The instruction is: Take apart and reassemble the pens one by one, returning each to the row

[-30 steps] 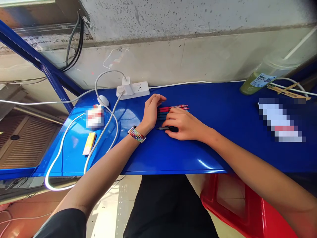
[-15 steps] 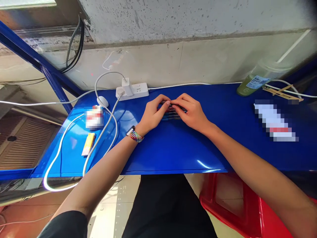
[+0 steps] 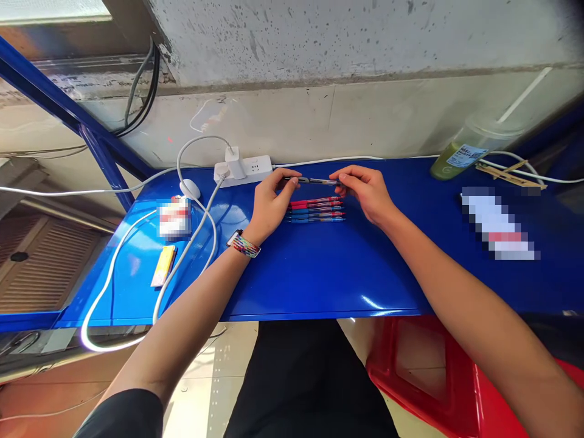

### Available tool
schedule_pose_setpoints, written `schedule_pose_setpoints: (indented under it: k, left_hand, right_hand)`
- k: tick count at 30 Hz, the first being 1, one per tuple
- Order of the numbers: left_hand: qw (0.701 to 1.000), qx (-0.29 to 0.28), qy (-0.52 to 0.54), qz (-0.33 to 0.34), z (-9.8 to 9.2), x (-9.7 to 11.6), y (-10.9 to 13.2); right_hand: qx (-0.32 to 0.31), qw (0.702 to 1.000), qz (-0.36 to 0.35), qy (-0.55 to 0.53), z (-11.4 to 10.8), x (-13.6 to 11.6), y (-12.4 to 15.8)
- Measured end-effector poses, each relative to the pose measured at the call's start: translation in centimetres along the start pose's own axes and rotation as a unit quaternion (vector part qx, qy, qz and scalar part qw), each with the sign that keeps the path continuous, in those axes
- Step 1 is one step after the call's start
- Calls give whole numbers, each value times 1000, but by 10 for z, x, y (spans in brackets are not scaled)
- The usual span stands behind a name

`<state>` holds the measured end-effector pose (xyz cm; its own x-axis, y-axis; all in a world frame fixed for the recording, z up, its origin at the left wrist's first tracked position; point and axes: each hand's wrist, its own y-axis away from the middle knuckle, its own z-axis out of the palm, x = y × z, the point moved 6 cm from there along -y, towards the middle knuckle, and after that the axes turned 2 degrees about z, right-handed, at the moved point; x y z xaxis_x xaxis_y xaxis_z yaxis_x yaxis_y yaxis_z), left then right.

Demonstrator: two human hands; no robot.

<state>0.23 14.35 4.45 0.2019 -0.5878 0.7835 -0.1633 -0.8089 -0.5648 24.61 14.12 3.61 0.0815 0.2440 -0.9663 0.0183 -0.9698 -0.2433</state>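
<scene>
Between my two hands stretches a black pen (image 3: 314, 180), lying roughly level, left to right. My left hand (image 3: 274, 204) pinches its dark end between thumb and fingers. The other end is in the fingertips of my right hand (image 3: 365, 190). Just in front of this pen, several pens lie side by side on the blue table (image 3: 314, 274). Red pens (image 3: 314, 202) are at the back of the row and blue pens (image 3: 317, 218) at the front. My left fingers partly cover their left ends. A colourful watch band (image 3: 246, 245) circles my left wrist.
Behind my left hand stands a white power strip (image 3: 250, 169) with plugged-in cables. Further left are a white mouse-like object (image 3: 190, 187), a blurred packet (image 3: 174, 218) and a yellow box (image 3: 164, 266). On the right are a green drink cup (image 3: 460, 155) and a blurred phone-shaped thing (image 3: 497, 222). A red stool (image 3: 378, 359) is below.
My hands have moved apart, left hand leftward and right hand rightward. The black pen now shows between them, and the red and blue pens in front are uncovered.
</scene>
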Motion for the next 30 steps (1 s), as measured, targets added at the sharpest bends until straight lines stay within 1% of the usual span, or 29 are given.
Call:
schedule_pose_setpoints:
  k: [4, 9, 13, 18, 24, 27, 30]
  left_hand:
    - [1000, 1, 5, -29, -2, -4, 0]
    - [999, 10, -10, -40, -3, -9, -1]
    - [999, 1, 7, -53, -3, -13, -4]
    - [998, -3, 21, -59, -5, -15, -5]
    - [997, -18, 35, -66, -5, -15, -5]
    - [999, -31, 9, -41, -5, -7, -4]
    - [998, -52, -23, 12, -1, 7, -1]
  right_hand:
    - [0, 995, 46, -89, -2, 5, -1]
    - [1, 989, 72, -128, 1, 10, 0]
    - [9, 981, 85, -175, 2, 14, -2]
    - [-6, 982, 69, -178, 2, 11, -2]
    - [-3, 987, 63, -146, -1, 10, -1]
    - [-5, 986, 70, -152, -2, 10, -1]
    - [-9, 984, 83, -158, -1, 10, 0]
